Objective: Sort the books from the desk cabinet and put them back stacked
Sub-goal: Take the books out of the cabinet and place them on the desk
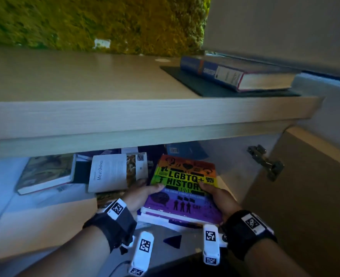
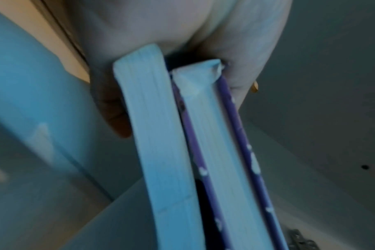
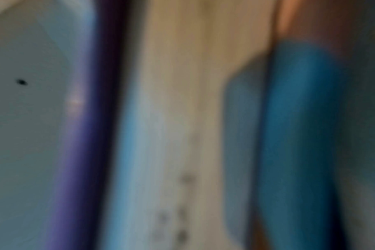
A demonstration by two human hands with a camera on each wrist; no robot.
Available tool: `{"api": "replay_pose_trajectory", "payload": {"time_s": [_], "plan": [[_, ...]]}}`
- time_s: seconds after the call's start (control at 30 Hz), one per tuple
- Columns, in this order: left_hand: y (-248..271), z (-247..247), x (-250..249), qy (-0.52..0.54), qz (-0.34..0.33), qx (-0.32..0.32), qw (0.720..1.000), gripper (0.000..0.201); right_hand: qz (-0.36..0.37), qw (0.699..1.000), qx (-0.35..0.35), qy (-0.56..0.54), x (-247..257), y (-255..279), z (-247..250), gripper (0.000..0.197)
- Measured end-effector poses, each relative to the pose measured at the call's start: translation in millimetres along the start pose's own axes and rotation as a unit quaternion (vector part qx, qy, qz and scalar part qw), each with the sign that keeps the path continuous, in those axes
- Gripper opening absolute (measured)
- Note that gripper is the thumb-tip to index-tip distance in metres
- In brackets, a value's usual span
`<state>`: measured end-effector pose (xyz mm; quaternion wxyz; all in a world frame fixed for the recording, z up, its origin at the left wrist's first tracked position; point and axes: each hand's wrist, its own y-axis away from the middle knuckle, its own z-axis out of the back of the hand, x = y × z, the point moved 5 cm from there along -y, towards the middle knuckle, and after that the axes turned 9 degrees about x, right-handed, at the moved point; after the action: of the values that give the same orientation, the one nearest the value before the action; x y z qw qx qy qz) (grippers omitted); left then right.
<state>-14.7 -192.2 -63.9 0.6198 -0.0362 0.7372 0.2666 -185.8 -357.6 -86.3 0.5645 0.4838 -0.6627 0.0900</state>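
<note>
A rainbow-covered book (image 1: 185,182) titled LGBTQ+ History lies on top of a second book (image 1: 161,219) with white page edges. My left hand (image 1: 145,191) grips their left edge, thumb on the cover. My right hand (image 1: 215,194) grips the right edge, thumb on top. The pair sits tilted at the mouth of the open desk cabinet (image 1: 235,156). The left wrist view shows both books' page edges (image 2: 161,135) clamped in my palm. The right wrist view is blurred, with a purple cover edge (image 3: 81,135) and pale pages.
Inside the cabinet lie an open cookbook (image 1: 117,172) showing "Meat Dishes", a hardback (image 1: 45,172) to its left and a blue book (image 1: 185,151) further in. A thick blue book (image 1: 235,73) rests on a dark mat on the desktop (image 1: 85,76). The cabinet door (image 1: 305,196) with its hinge stands open at right.
</note>
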Motion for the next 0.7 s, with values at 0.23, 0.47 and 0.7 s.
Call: {"api": "replay_pose_trajectory", "payload": {"time_s": [0.23, 0.47, 0.7], "plan": [[124.0, -29.8, -60.9, 0.099, 0.055, -0.022, 0.993, 0.058, -0.064, 0.996, -0.026, 0.049, 43.9, 127.6, -37.0, 0.044], [298.3, -101.7, -149.5, 0.121, 0.112, -0.046, 0.985, 0.093, -0.115, 0.981, 0.039, 0.15, 98.2, 284.4, -57.4, 0.059], [377.5, -141.6, -252.3, 0.167, -0.004, -0.101, 0.981, 0.064, -0.023, 0.985, 0.084, 0.147, 211.8, 365.3, -98.4, 0.046]]}}
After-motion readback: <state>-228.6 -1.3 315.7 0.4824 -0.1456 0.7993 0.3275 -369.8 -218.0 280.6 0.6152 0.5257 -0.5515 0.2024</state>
